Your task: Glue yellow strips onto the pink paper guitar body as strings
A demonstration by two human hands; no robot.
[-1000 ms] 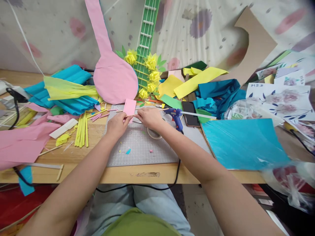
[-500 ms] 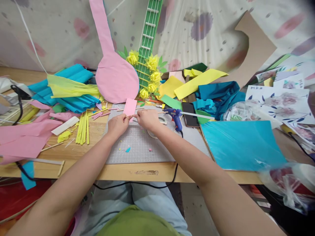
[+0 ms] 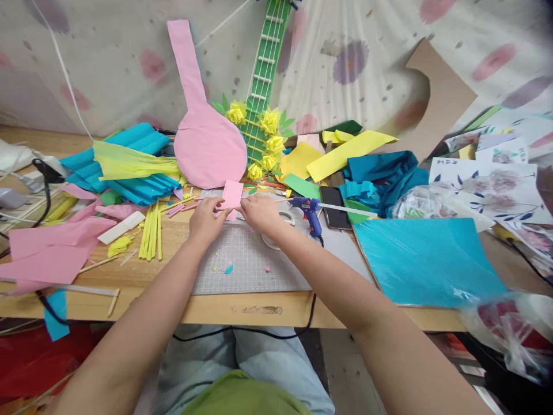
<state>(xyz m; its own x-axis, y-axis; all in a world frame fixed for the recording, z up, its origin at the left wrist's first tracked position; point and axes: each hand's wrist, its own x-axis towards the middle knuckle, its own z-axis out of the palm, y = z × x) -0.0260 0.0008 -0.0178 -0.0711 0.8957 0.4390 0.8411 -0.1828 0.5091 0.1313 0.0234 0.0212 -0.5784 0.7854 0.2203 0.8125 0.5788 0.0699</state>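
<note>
Both hands work at a thin stick that lies across a piece of pink paper (image 3: pixel 232 193) above the grey cutting mat (image 3: pixel 242 268). My left hand (image 3: pixel 206 220) is closed, thumb and fingers pinching the stick's left part. My right hand (image 3: pixel 259 213) is closed round it close by, and the stick's pale end (image 3: pixel 283 200) sticks out on the far side. How the paper and stick join is too small to tell. A roll of white tape (image 3: pixel 272 243) lies partly under my right hand. Right of it, a blue glue gun (image 3: pixel 310 212) rests with its long clear glue stick.
Behind stand a pink paper-covered banjo shape (image 3: pixel 210 148) and a green guitar neck (image 3: pixel 264 75) with yellow paper flowers. Yellow strips (image 3: pixel 151 233) and pink paper (image 3: pixel 52 248) lie left. A phone (image 3: pixel 334 208) and blue sheet (image 3: pixel 427 259) lie right. A black cord hangs off the front edge.
The view has tilted up slightly. My left hand's fingers have opened a little and shifted along the stick, and the hands stay close together over the pink paper.
</note>
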